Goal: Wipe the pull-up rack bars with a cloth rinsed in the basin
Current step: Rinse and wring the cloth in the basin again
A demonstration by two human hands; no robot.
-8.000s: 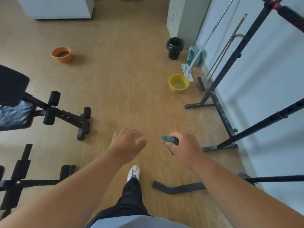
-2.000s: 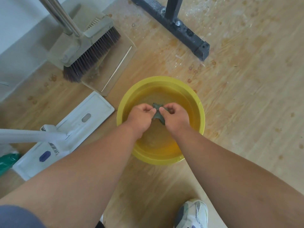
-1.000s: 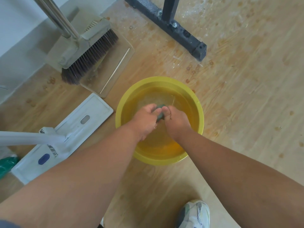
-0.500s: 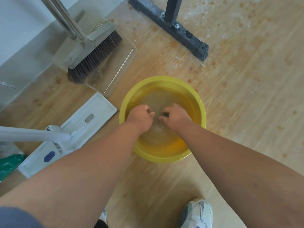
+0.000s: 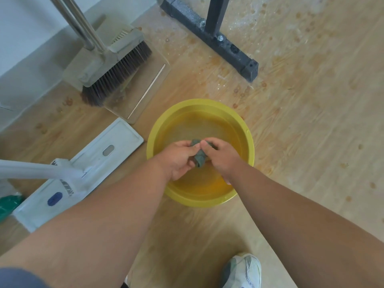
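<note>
Two bare hands meet over a yellow basin [image 5: 250, 146] on a wooden floor, seen from the head camera looking straight down. Between them is a small grey-green cloth [image 5: 200, 156], wrung into a short, thick roll. Its long axis runs from the far side of the basin toward the person, tilted slightly rightward at the near end. The left hand [image 5: 178, 159] has its fingers curled round the roll's left side, the thumb lying along the top. The right hand [image 5: 221, 156] grips the right side, fingers curled, the thumb tip touching the cloth beside the left thumb. The cloth's far end pokes out beyond both thumbs; its near end hangs just below the fingers, above the shallow water. Left of the basin lies a white flat mop head [image 5: 83, 169]. Farther off, a broom [image 5: 118, 69] rests in a clear dustpan [image 5: 145, 94]. A black rack foot [image 5: 228, 48] lies beyond the basin. One white sneaker [image 5: 243, 271] shows at the bottom.
</note>
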